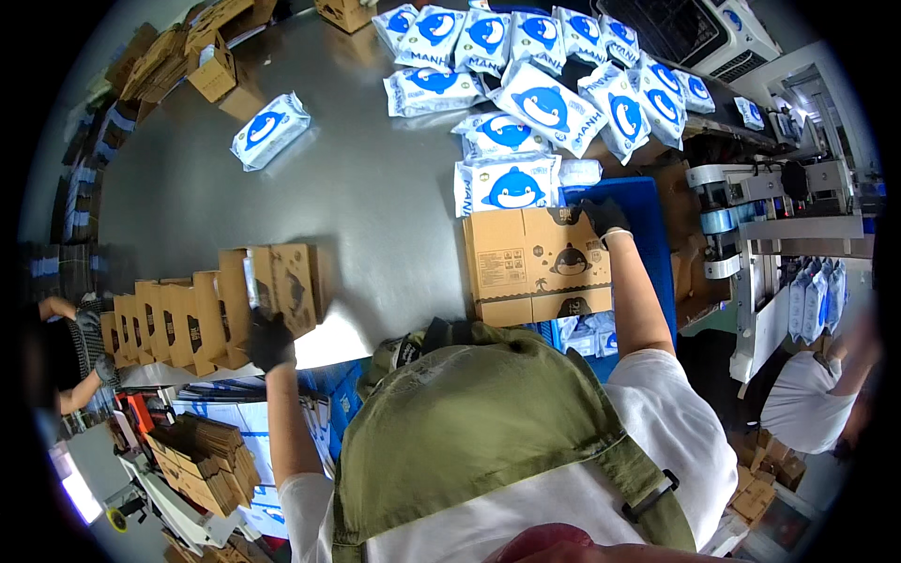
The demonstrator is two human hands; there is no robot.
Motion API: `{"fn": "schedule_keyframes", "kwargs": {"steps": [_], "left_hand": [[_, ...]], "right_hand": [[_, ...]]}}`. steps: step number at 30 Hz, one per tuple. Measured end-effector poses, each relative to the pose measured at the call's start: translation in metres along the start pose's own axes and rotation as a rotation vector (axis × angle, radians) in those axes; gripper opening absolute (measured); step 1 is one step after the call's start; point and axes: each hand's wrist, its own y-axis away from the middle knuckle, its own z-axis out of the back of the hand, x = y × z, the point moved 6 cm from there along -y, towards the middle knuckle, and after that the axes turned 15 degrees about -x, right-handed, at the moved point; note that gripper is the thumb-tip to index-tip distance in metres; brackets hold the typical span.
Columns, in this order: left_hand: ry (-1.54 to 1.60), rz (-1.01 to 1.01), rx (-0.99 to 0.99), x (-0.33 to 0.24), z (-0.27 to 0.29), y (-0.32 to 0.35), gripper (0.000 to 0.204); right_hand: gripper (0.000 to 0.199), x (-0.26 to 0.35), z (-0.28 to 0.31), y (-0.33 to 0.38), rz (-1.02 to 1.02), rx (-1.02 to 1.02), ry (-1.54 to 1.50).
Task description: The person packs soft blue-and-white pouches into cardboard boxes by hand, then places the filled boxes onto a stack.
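Note:
My right hand [607, 220], in a dark glove, grips the far right corner of a brown cardboard box [502, 267] with a printed whale. This box lies in front of my apron at the table's near edge. My left hand [270, 342], also in a dark glove, holds the near edge of another cardboard box [293, 289], at the right end of a row of open boxes [178, 324]. Its fingers are partly lost against the dark print. Just beyond the right-hand box lies a white and blue wipes pack [514, 188].
Many wipes packs [547, 108] pile up at the far right of the metal table [375, 178]; a single pack [270, 131] lies far left. A blue crate [648, 211] stands at my right. Co-worker's gloved hands [92, 347] touch the row's left end. Machinery [751, 197] is on the right.

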Motion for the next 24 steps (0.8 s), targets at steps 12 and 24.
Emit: {"fn": "schedule_keyframes", "kwargs": {"steps": [12, 24], "left_hand": [[0.727, -0.292, 0.793, -0.34, -0.057, 0.12, 0.077], [1.891, 0.173, 0.25, -0.162, 0.012, -0.036, 0.024]], "right_hand": [[0.036, -0.032, 0.003, 0.042, 0.194, -0.155, -0.57], [0.017, 0.239, 0.113, 0.148, 0.245, 0.108, -1.567]]}}
